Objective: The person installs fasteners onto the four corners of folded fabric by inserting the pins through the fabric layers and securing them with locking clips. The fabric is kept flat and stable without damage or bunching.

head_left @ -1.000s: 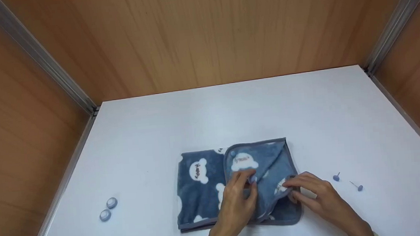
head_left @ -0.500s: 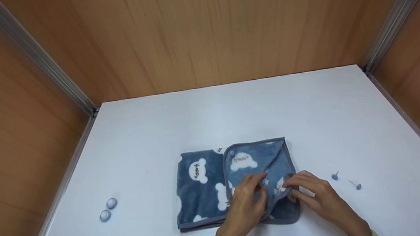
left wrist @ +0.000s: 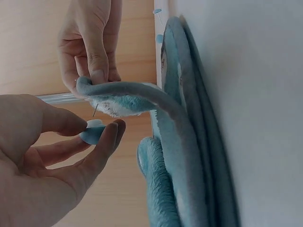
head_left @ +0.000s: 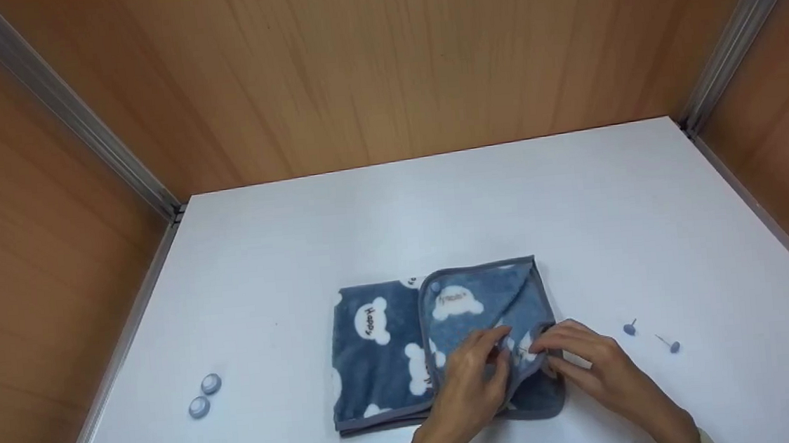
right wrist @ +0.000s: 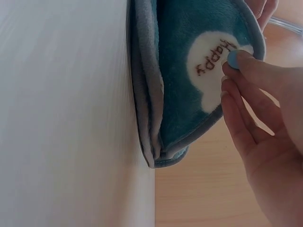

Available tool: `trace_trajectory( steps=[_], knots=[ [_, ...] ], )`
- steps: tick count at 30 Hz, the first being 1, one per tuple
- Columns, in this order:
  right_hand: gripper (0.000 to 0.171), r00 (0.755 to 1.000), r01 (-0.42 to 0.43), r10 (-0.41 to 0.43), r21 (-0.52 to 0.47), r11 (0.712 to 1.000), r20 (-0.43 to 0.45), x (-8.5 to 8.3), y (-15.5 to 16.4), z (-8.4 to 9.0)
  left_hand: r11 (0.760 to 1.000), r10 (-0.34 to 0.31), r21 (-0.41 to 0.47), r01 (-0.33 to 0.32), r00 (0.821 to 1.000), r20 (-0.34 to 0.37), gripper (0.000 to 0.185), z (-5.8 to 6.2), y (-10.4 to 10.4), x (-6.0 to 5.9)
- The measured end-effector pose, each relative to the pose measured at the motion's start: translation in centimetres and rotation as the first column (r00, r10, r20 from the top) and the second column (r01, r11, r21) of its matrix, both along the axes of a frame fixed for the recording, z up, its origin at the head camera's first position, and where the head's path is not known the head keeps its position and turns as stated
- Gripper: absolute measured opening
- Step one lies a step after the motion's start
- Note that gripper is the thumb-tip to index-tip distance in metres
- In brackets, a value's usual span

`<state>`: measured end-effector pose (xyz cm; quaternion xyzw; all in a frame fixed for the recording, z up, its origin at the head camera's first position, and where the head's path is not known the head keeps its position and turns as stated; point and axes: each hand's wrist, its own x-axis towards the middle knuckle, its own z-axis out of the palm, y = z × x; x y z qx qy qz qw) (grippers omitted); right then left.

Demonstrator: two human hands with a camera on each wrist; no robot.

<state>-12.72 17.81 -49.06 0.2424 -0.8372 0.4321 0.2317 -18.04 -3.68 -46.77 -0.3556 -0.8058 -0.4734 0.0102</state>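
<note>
A folded blue blanket [head_left: 387, 352] with white bear heads and grey edging lies on the table. My right hand [head_left: 599, 367] lifts its near right corner and pinches the blue head of a pin [right wrist: 233, 59] against the cloth. In the left wrist view, the pin's thin shaft [left wrist: 96, 109] sticks out through the other side of the corner. My left hand [head_left: 467, 388] pinches a small blue-and-white round cap [left wrist: 93, 132] between thumb and fingers. That cap is just short of the pin's point, apart from it. A blue round piece [head_left: 435, 287] sits at the flap's upper left corner.
Two more blue-and-white caps, a farther cap [head_left: 211, 384] and a nearer cap [head_left: 199, 406], lie at the left. Two blue-headed pins, one upright pin [head_left: 630, 329] and one lying pin [head_left: 673, 347], are right of the blanket. Wooden panels [head_left: 382, 67] enclose the white table [head_left: 283, 237].
My left hand has moved right with the cap, closer to the lifted corner and the pin's shaft. The right hand has kept its pinch almost in place.
</note>
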Motion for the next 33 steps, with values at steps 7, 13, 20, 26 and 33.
trace_trajectory(
  steps=[7, 13, 20, 26, 33],
  knots=[
    [0.051, 1.000, -0.016, 0.016, 0.001, 1.000, 0.005, 0.08, 0.03, -0.03, 0.999, -0.037, 0.010, 0.037, 0.999, 0.017, 0.030, 0.03, -0.18, 0.00],
    [0.050, 0.999, -0.039, 0.039, -0.004, 0.999, -0.006, 0.11, 0.11, 0.00, 0.999, -0.046, -0.017, 0.046, 0.998, 0.035, 0.029, 0.21, -0.36, 0.00],
    [0.050, 0.999, -0.036, 0.036, 0.004, 0.999, -0.003, 0.08, -0.04, 0.03, 0.997, -0.069, -0.017, 0.071, 0.996, 0.056, 0.030, 0.30, -0.45, -0.06],
    [0.051, 0.999, -0.047, 0.047, -0.004, 0.999, 0.002, 0.04, -0.10, -0.13, 0.994, -0.102, -0.050, 0.100, 0.994, -0.043, 0.029, 0.06, -0.33, 0.17],
    [0.052, 1.000, 0.026, -0.026, -0.004, 1.000, -0.017, 0.10, -0.25, -0.47, 0.986, -0.165, -0.030, 0.163, 0.983, -0.085, 0.042, -0.05, -0.02, 0.60]
  ],
)
